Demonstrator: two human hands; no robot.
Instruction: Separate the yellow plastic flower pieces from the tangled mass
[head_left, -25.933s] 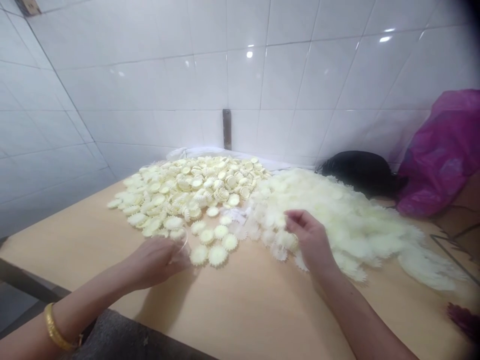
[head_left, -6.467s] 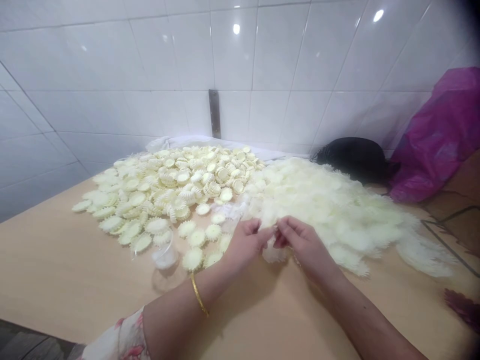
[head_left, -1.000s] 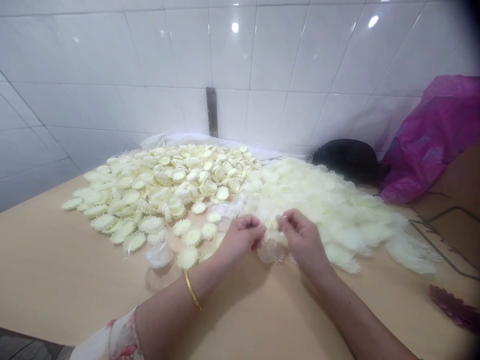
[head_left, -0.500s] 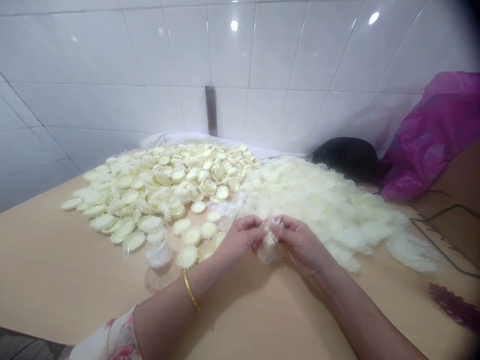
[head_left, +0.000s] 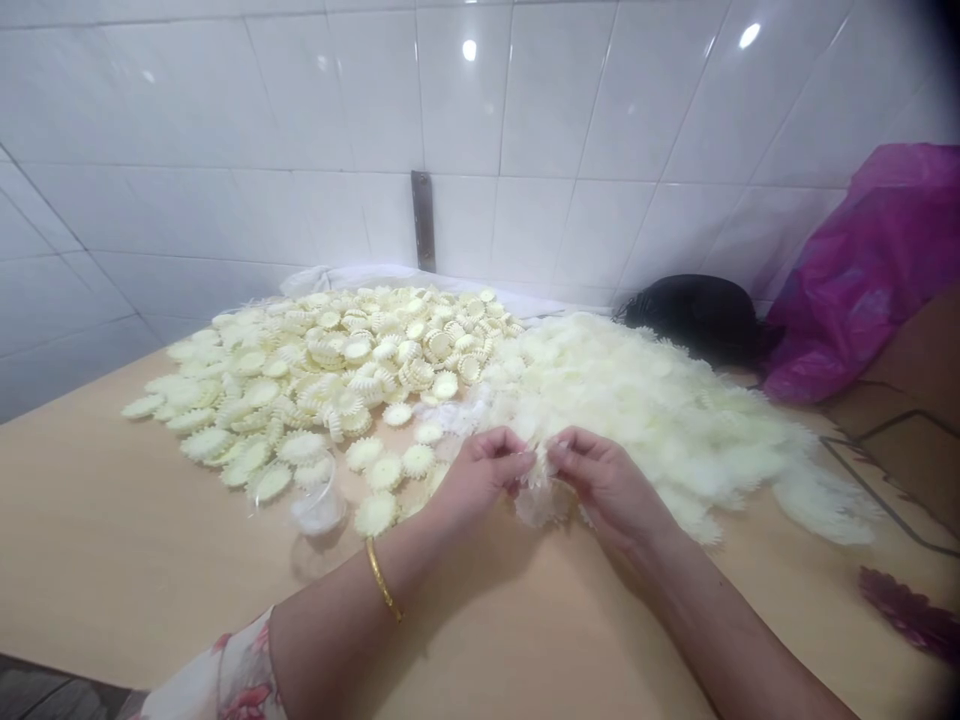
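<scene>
My left hand (head_left: 495, 470) and my right hand (head_left: 596, 475) meet above the front of the table, thumbs against fingertips. Between them is a small pale, frilled fabric flower (head_left: 538, 470), pinched by both hands from its two sides. A sheer whitish petal layer (head_left: 536, 507) hangs below the fingers; its link to the flower is hard to make out. Left of my hands lie loose cream scalloped discs (head_left: 385, 473) in front of a big heap of the same discs (head_left: 360, 350). A heap of sheer pale petal pieces (head_left: 622, 390) spreads behind and right of my right hand.
A small clear cup (head_left: 319, 505) stands near the loose discs. At the back right are a black bundle (head_left: 694, 315) and a magenta plastic bag (head_left: 862, 270). Dark red petals (head_left: 907, 610) lie at the right edge. A tiled wall (head_left: 300, 120) closes off the back.
The right fingers have shifted slightly on the flower, and the gap between the fingertips of both hands is a little wider. The heaps look the same.
</scene>
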